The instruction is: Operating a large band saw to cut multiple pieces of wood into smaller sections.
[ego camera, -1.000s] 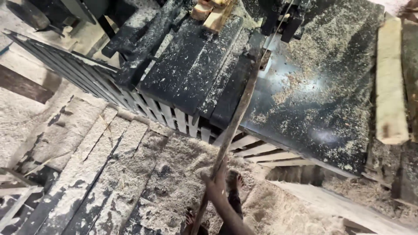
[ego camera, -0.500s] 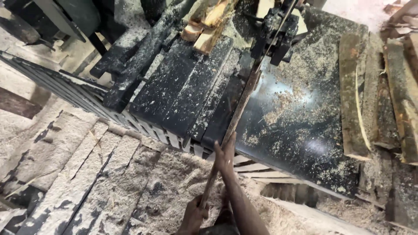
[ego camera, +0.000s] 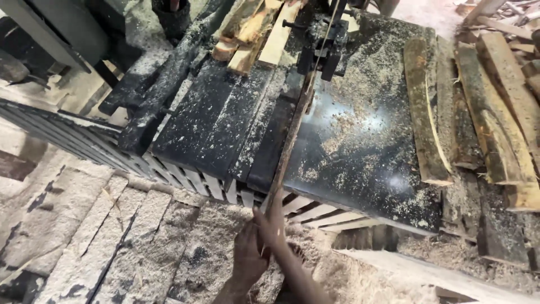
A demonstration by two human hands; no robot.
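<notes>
Presently both hands grip near end of thin wood strip (ego camera: 289, 141): left hand (ego camera: 247, 259) wrapped, right hand (ego camera: 275, 225) fingers pinching; strip lies along black saw worktop (ego camera: 371, 146), aligned with blade guide (ego camera: 320, 50)

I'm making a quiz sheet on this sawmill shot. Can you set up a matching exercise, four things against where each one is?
Things:
1. thin wood strip
2. rough slabs
3. saw table
4. pale offcuts

Places:
A. piled at the right edge of the picture
B. gripped at its near end by the left hand and the right hand
C. heaped at the top, left of the blade guide
D. in the middle, black and dusted with sawdust

Pairs: 1-B, 2-A, 3-D, 4-C
</notes>
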